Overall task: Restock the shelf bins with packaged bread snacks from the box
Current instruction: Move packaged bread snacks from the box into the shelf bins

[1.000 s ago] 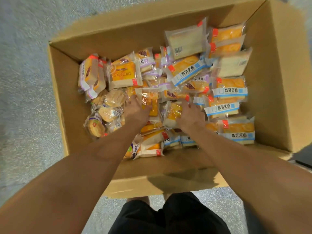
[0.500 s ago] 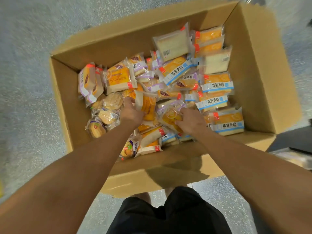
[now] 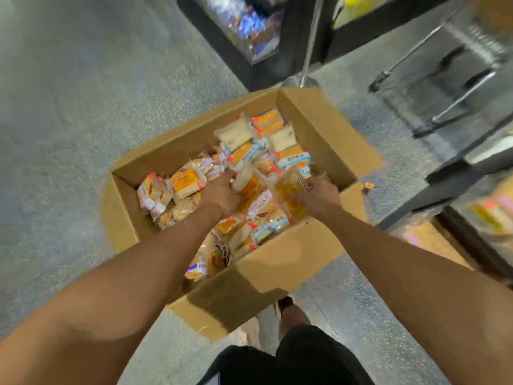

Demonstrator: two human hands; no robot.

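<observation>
Both hands are reaching down into the open cardboard box point(image 3: 277, 276), which is sitting on the speckled grey floor point(image 3: 69, 112). The left hand point(image 3: 222, 191) is curling its fingers round a pale, clear-wrapped snack packet point(image 3: 243, 177) near the middle of the box, and the packet is standing up out of the heap. The right hand point(image 3: 319, 197) is pinching the edge of an orange bread packet point(image 3: 287, 187) close to the box's right wall (motion blur is smearing the wrapper, so its print is unreadable). Around them the loose packaged bread snacks point(image 3: 266, 134) are lying piled from the box's far right corner to its near wall, orange ones with blue and white bands toward the far side, purple-labelled ones point(image 3: 155, 190) against the left wall. Past the box's far corner the dark shelf bins point(image 3: 249, 26) are showing, blurred, holding bright packets. A metal rack point(image 3: 458, 65) is standing right of them. The person's black shorts point(image 3: 291, 359) are showing at the bottom.
</observation>
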